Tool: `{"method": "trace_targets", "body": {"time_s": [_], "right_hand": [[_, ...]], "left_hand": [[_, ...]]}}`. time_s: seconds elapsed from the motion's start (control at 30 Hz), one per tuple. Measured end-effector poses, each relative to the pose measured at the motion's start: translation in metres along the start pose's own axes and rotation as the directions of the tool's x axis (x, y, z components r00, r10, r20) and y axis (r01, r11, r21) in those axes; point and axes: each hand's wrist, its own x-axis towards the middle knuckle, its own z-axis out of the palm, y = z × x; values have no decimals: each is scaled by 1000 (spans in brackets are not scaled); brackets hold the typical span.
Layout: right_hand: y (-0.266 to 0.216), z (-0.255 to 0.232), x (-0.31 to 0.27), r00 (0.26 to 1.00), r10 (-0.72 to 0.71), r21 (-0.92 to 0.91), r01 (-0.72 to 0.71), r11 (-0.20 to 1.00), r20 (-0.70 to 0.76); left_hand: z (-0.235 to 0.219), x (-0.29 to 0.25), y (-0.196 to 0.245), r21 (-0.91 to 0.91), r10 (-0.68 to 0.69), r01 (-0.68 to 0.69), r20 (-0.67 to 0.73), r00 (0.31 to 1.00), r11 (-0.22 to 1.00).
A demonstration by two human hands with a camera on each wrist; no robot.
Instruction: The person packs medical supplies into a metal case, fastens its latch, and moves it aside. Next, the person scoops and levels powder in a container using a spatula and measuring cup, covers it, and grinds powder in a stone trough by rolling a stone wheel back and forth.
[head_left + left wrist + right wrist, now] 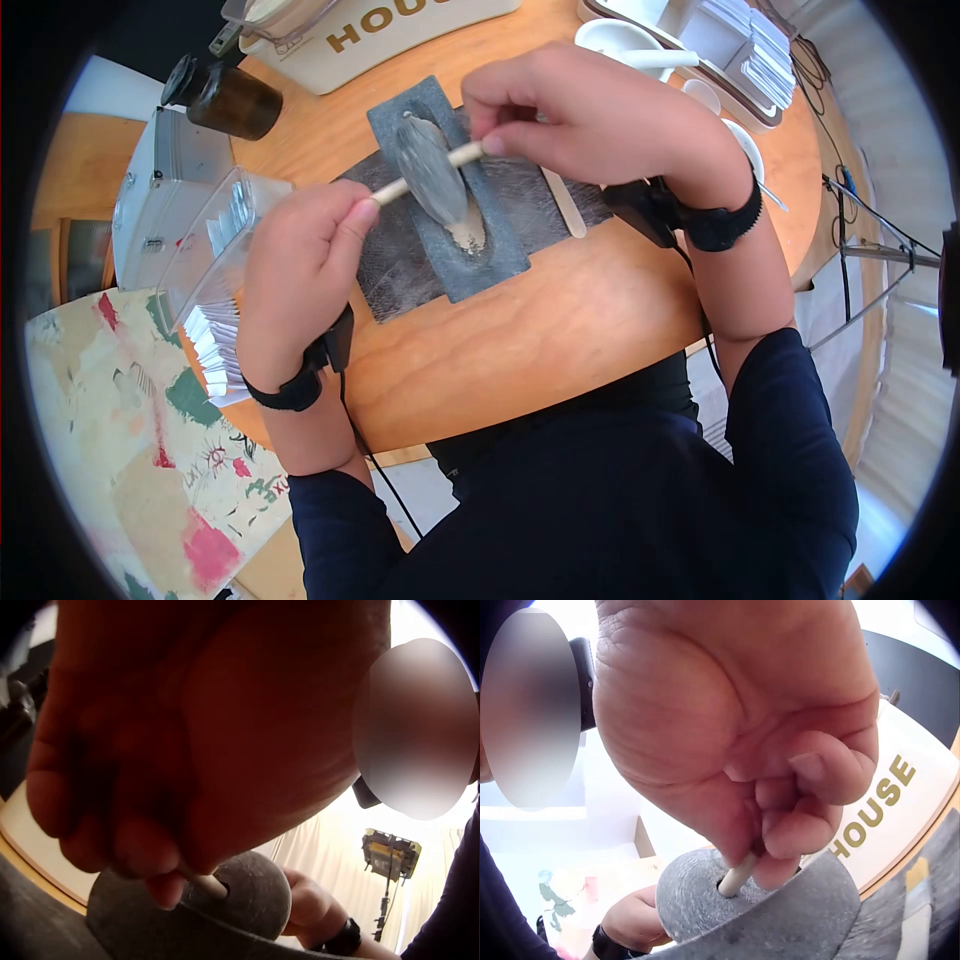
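Note:
A grey stone grinding wheel (428, 178) stands on edge in the groove of a boat-shaped stone trough (510, 262). Pale powder (468, 236) lies in the groove at its near end. My left hand (305, 255) grips the left end of the wheel's wooden axle (390, 192) between thumb and fingers. On the other side, my right hand (575, 115) pinches the right end; in the right wrist view the axle (737, 876) enters the wheel's centre hole. Beneath the trough is a dark mat (385, 285), with a brush (915, 907) lying on it at the right.
A brown glass jar (235, 100), a silver case (150, 195) and a clear plastic box (178, 275) stand at the left, near folded white papers (215, 345). Behind is a HOUSE bin (400, 45). White bowl (610, 38) and paper-filled tray (755, 115) sit back right.

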Motion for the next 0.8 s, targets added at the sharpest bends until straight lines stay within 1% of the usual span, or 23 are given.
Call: {"method": "trace_targets", "body": {"time_s": [0.07, 0.1, 0.17, 0.2, 0.27, 0.3, 0.33, 0.37, 0.4, 0.43, 0.47, 0.5, 0.53, 0.57, 0.6, 0.63, 0.67, 0.73, 0.77, 0.8], "right_hand": [[3, -1, -3, 993, -115, 11, 115, 993, 14], [5, 0, -2, 992, -126, 14, 126, 992, 25], [6, 2, 3, 1000, -8, 33, 8, 999, 1], [5, 0, 3, 999, -29, 35, 28, 999, 25], [0, -8, -1, 988, -102, 98, 91, 991, 116], [1, -4, -3, 991, -125, 107, 120, 987, 45], [2, -1, -2, 987, -143, 112, 135, 985, 69], [2, 1, 1, 998, -53, 60, 52, 997, 15], [2, 2, 3, 999, 32, 9, -31, 999, -44], [2, 0, 2, 1000, 21, 55, -21, 998, -2], [-1, -5, -3, 993, -72, 176, 54, 983, 98], [-2, -7, -6, 993, -59, 169, 41, 985, 101], [-2, -7, -5, 994, -44, 163, 27, 986, 104], [2, -4, -3, 990, -55, 160, 35, 987, 126], [6, 0, 0, 998, -5, 142, -5, 990, 66], [9, 2, 1, 999, 47, 127, -47, 991, 2], [7, -1, 0, 999, 40, 123, -42, 991, 17], [2, -7, -6, 991, 61, 182, -82, 980, 117], [2, -8, -7, 987, 97, 146, -116, 982, 131], [4, -6, -4, 986, 94, 140, -114, 984, 138]], "left_hand": [[-1, -3, 3, -23, 46, -45, 10, 999, 999], [0, -3, 2, -22, 32, -32, 2, 999, 999], [5, 0, -3, 25, 45, -44, -48, 998, 999], [2, -2, -3, 26, 18, -16, -63, 998, 1000], [-7, -5, -2, -61, 116, -110, 89, 989, 992], [-4, -5, -4, -61, 89, -84, 74, 993, 995], [2, -3, -6, -14, 70, -70, 7, 997, 997], [6, -2, -8, 33, 54, -52, -62, 997, 998], [5, -3, -8, 30, 28, -26, -81, 996, 999], [1, -3, -7, -11, 89, -89, 15, 996, 996], [-2, -8, -10, -62, 134, -129, 86, 987, 990], [0, -8, -10, -37, 163, -161, 72, 984, 986], [6, -6, -11, -42, 143, -141, 55, 988, 989], [13, -3, -12, -7, 101, -102, -29, 994, 995], [17, -1, -13, 27, 64, -61, -112, 992, 998], [14, -3, -13, 36, 89, -87, -61, 994, 996], [12, -5, -12, 32, 75, -73, -70, 995, 997], [8, -9, -10, -8, 115, -115, 28, 993, 993], [12, -7, -11, -12, 107, -107, 19, 994, 994], [19, -3, -11, 30, 96, -94, -71, 993, 995]]}}
